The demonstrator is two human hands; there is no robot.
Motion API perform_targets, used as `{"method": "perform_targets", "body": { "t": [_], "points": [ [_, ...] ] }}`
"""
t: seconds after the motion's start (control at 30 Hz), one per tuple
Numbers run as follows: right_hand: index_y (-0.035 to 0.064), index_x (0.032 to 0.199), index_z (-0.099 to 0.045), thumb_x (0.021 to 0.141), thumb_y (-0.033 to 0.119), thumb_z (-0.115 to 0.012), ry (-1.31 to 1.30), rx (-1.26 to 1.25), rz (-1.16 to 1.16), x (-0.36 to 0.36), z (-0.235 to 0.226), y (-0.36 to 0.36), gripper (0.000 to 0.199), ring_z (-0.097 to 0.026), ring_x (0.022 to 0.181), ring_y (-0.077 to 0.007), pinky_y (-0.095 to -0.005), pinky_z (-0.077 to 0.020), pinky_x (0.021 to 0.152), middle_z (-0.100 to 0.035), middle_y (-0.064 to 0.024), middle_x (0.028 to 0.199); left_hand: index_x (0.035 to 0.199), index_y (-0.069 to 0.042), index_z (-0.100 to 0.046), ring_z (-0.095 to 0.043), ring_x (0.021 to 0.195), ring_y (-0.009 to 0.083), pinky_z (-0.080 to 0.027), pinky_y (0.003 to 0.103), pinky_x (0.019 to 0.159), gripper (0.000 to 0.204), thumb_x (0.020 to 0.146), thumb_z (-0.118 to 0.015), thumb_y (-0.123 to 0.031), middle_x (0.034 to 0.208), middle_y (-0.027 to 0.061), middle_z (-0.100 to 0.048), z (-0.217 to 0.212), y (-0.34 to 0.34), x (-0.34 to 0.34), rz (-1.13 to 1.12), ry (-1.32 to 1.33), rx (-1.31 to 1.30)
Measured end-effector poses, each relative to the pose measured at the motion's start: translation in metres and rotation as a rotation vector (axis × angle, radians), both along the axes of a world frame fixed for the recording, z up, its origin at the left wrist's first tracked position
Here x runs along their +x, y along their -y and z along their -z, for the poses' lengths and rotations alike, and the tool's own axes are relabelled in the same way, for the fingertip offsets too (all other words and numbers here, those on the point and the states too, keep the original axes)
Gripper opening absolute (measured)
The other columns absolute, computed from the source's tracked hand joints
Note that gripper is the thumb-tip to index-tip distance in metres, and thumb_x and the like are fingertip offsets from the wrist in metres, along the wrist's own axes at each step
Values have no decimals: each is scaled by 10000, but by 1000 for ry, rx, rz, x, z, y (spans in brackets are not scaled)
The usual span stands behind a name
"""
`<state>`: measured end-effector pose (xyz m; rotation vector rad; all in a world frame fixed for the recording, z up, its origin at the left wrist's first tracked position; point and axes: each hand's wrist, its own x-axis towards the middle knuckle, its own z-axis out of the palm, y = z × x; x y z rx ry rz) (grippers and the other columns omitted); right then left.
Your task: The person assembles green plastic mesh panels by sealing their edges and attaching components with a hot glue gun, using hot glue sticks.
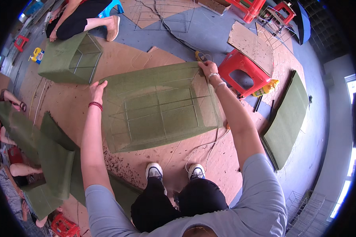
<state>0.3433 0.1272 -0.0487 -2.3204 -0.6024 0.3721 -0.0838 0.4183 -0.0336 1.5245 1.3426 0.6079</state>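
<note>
Before me is a box-shaped wire frame (161, 112) wrapped in green mesh, its metal rods showing through the cloth. At its far left corner my left hand (97, 91) is closed on the mesh edge, thumb uppermost. My right hand (209, 69) grips the far right corner, fingers curled over the edge. Both arms are stretched out, and what lies beneath the fingertips is hidden. Just beyond my left hand stands another green mesh-covered wire frame (53, 59), with an open side showing its rods.
Cardboard sheets (225, 154) cover the floor, with dark crumbs near my shoes. A red stool (245, 73) topped with cardboard stands to the right, near stacked green mesh sheets (288, 122). Green mesh pieces (55, 158) lie left. Another person (83, 17) crouches far left; others sit at left.
</note>
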Motion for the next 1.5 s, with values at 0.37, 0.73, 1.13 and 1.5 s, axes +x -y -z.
{"method": "perform_targets", "body": {
  "t": [0.37, 0.73, 1.13, 1.5],
  "points": [
    [-54, 888, -681, 729, 240, -747, -152, -158, -25, 6, -82, -4, 341, -668, 719, -192, -341, -539, 636, -690, -114, 815, 1057, 35, -627, -579, 958, 163, -436, 300, 862, 431, 719, -787, -177, 1070, 86, -644, -53, 0, -22, -10, -49, -4],
    [-26, 849, -628, 866, 215, -641, -380, 391, -151, -115, -40, 165, 241, -596, 635, -98, -258, -469, 562, -638, -50, 684, 803, -41, -595, -431, 709, 38, -362, 218, 657, 149, 850, -691, -145, 771, -66, -541, -53, 177, -108, -109, 311, 84],
    [-6, 845, -628, 813, 313, -714, -143, 224, 44, -148, -21, 165, 331, -645, 646, -178, -331, -503, 613, -663, -109, 698, 775, -60, -512, -420, 702, 41, -340, 218, 631, 214, 841, -697, -145, 759, -61, -504, -17, 179, -119, -25, 180, 52],
    [-9, 949, -686, 724, 216, -770, -186, 379, -126, -91, -42, 77, 329, -628, 731, -124, -285, -494, 687, -700, -69, 820, 1014, -18, -641, -555, 849, 77, -429, 240, 795, 208, 838, -697, -113, 937, -1, -651, -50, 119, -76, 72, 277, -24]
  ]
}}
